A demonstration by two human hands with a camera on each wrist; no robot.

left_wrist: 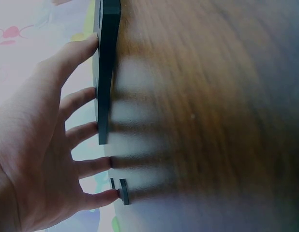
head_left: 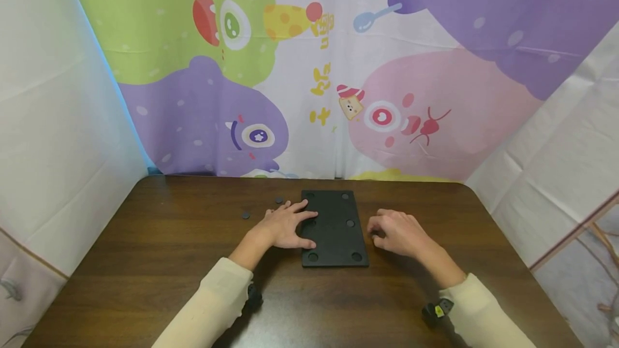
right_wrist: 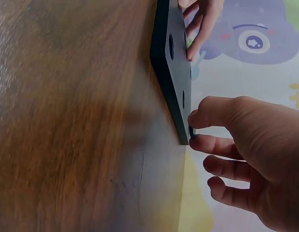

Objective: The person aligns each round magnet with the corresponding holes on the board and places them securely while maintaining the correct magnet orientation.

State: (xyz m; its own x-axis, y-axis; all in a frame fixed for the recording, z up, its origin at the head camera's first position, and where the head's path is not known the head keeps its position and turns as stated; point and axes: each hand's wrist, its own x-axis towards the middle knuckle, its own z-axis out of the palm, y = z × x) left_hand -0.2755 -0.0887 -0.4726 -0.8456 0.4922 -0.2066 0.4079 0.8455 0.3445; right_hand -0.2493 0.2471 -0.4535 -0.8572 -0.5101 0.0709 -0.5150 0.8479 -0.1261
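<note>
A black rectangular board [head_left: 332, 230] with several round recesses lies on the table. My left hand [head_left: 285, 227] is spread at its left edge, thumb and some fingertips touching the board. Two small dark discs [head_left: 246, 215] lie left of it; in the left wrist view, the little finger is by one disc [left_wrist: 124, 192]. Just right of the board, my right hand [head_left: 398, 231] has curled fingers. In the right wrist view its thumb and index finger pinch a small dark disc [right_wrist: 191, 131], mostly hidden. The two upper right recesses look greyer than the others.
The brown wooden table [head_left: 193, 283] reaches back to a cartoon-printed curtain [head_left: 309, 69]. White cloth panels [head_left: 48, 95] stand on both sides. A small black device [head_left: 437, 311] is strapped on each wrist.
</note>
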